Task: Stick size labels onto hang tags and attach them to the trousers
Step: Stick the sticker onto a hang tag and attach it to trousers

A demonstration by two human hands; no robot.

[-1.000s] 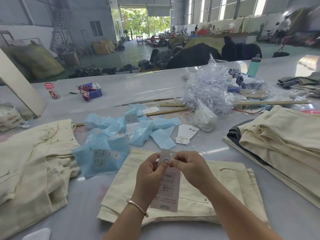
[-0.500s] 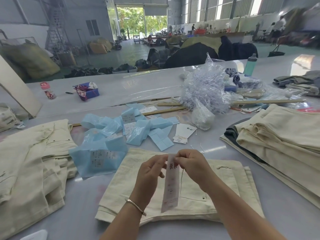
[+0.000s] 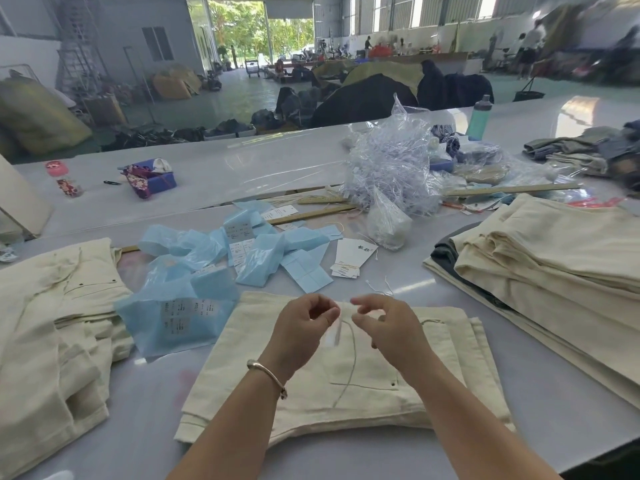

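While the folded cream trousers (image 3: 332, 372) lie flat on the table (image 3: 554, 441) straight in front of us, our two hands hover just above their waistband end. Our left hand (image 3: 303, 329), a metal bangle (image 3: 268, 375) on its wrist, has its fingers curled with thumb and forefinger pinched together; our right hand (image 3: 384, 327) is curled the same way, pinching close beside it. Between them hangs a blurred pale hang tag (image 3: 335, 332), seen nearly edge-on, and a thin string (image 3: 349, 368) trails down over the trousers; we cannot tell exactly which fingers grip which.

Beyond the trousers, loose hang tags with cords (image 3: 351, 259) lie on the table, near light blue plastic bags of size labels (image 3: 180, 313) to the trousers' left. Farther left of the trousers sits a heap of cream trousers (image 3: 48, 341); to their right, a neat stack of folded ones (image 3: 554, 268). A clear bag of white tag strings (image 3: 391, 168) sits well beyond.
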